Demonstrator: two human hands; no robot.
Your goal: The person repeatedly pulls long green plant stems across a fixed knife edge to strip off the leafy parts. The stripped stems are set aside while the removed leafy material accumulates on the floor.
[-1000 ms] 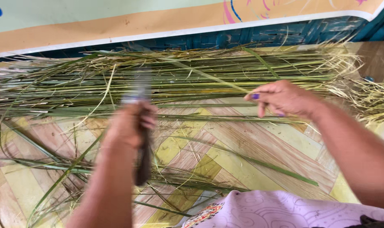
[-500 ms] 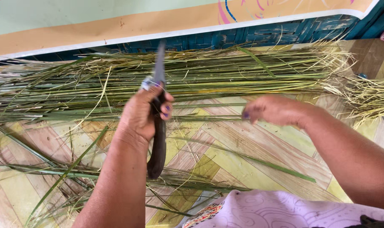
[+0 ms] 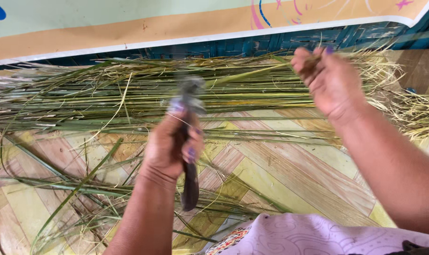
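Observation:
My left hand [image 3: 173, 146] grips a knife [image 3: 190, 184] with a dark wooden handle that points down toward me; its blade end is blurred above my fist. My right hand [image 3: 328, 80] is raised at the upper right, fingers pinched on the end of a long green leaf strip [image 3: 245, 74] that runs left and down toward the knife blade. Beyond both hands lies a wide pile of long green and yellowish leaf strips [image 3: 106, 94] spread across the floor.
A patterned floor mat [image 3: 280, 165] in yellow and brown lies under my arms. Loose strips [image 3: 58, 189] are scattered at the lower left. Dry frayed fibres [image 3: 412, 113] lie at the right. A painted wall base [image 3: 224, 33] runs behind. Pink patterned cloth [image 3: 318, 236] covers my lap.
My right hand has lifted up and to the right, drawing a green strip taut. My left hand with the knife has lowered slightly and moved toward the middle.

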